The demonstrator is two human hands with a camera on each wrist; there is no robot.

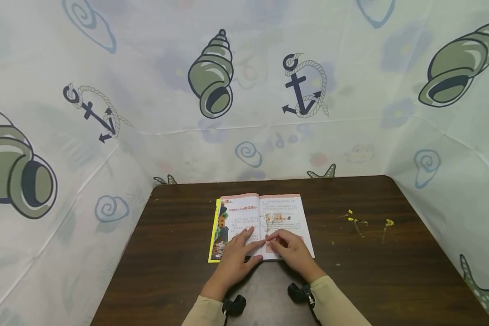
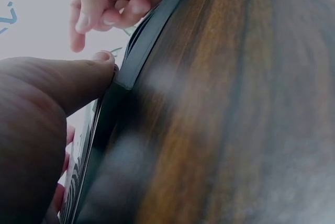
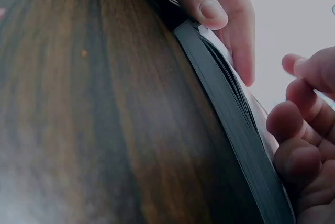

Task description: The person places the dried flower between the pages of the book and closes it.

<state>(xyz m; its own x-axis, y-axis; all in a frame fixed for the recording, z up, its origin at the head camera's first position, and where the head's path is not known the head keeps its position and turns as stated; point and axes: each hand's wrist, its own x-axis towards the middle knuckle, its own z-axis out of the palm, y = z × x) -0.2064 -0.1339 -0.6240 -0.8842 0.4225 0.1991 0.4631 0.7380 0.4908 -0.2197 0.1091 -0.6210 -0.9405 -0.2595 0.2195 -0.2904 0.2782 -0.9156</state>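
An open book [image 1: 240, 222] with a yellow edge lies on the dark wooden table. My left hand [image 1: 236, 256] rests spread on the left page, its index finger reaching to the gutter and its thumb at the near edge. Over the right page, my right hand [image 1: 294, 253] has its fingers curled, thumb and index fingertip together at the stem of a thin yellow flower sprig [image 1: 267, 222]. This sprig lies along the page near the gutter. In the right wrist view, the book's page block [image 3: 225, 103] shows its thickness beside the right fingers [image 3: 288, 122].
Several loose yellow flower sprigs [image 1: 355, 222] lie on the table [image 1: 167, 267] to the right, with another yellow sprig [image 1: 388, 226] beyond them. Small bits are scattered nearby. A patterned cloth [image 1: 261, 145] with shells and anchors hangs around the table.
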